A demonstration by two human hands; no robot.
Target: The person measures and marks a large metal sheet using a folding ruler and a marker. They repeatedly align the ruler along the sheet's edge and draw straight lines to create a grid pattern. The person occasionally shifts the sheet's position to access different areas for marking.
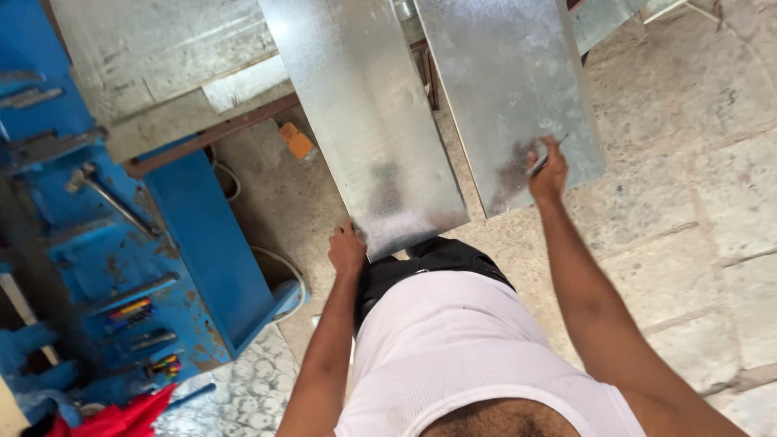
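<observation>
Two long galvanised metal sheets stick out toward me over the stone floor. My left hand (346, 249) grips the near corner of the left sheet (364, 121). My right hand (549, 170) rests on the near end of the right sheet (506, 89) and holds a thin metal scriber or pen (541, 162) against its surface. Both sheets run back onto a worn grey workbench (154, 57) at the top left.
A blue metal machine stand (202, 235) with tools on its ledges stands at the left. A wrench (109, 198) lies on it. An orange block (297, 142) and a white cable (279, 263) are on the floor. Red cloth (121, 419) lies at the bottom left.
</observation>
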